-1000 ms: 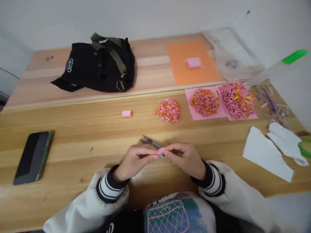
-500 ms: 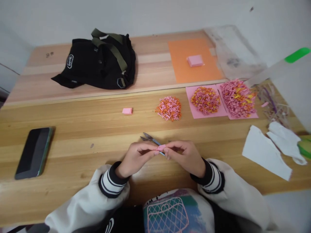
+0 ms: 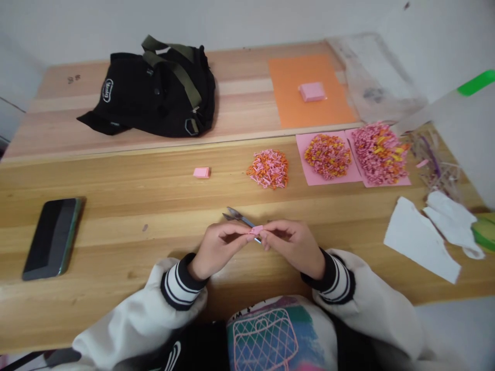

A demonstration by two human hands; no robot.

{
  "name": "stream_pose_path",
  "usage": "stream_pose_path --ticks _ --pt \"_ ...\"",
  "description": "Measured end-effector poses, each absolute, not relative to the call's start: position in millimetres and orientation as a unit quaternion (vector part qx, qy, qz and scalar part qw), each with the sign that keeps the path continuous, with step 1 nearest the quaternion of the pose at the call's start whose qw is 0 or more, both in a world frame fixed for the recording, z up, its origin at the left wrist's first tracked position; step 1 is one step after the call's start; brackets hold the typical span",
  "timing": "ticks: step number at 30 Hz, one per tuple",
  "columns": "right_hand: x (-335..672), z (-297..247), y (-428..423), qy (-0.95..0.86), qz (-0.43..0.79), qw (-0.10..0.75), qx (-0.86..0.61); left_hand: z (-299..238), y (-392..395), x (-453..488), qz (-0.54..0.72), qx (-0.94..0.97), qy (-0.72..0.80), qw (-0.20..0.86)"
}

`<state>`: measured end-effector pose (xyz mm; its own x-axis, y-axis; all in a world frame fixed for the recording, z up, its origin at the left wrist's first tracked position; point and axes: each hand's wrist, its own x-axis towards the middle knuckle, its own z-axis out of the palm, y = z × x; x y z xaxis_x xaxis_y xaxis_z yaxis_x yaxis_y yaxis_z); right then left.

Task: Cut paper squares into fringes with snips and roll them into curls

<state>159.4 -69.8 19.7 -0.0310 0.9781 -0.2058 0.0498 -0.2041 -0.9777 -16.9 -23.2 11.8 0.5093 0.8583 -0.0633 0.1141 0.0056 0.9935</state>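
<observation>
Two hands, the left hand [image 3: 218, 245] and right hand [image 3: 294, 245], meet fingertip to fingertip, both pinched on one small pink paper piece [image 3: 256, 230] just above the near edge of the wooden table [image 3: 154, 206]. One pair of snips [image 3: 235, 215] juts out from beneath it. Beyond lie three heaps of paper bits [image 3: 268, 168], one phone [image 3: 52, 237] and one black bag [image 3: 154, 93].

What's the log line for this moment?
left hand, right hand: both pinching pink paper piece | snips: blades just past hands, grip unclear | table: paper-bit pile beyond
</observation>
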Motion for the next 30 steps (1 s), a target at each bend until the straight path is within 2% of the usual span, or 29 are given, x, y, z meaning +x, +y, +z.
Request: stream_pose_path --ticks 30 --pt "159.4 26.3 -68.9 -0.484 0.53 0.39 -0.577 15.5 -17.9 -17.9 0.329 0.612 0.363 0.62"
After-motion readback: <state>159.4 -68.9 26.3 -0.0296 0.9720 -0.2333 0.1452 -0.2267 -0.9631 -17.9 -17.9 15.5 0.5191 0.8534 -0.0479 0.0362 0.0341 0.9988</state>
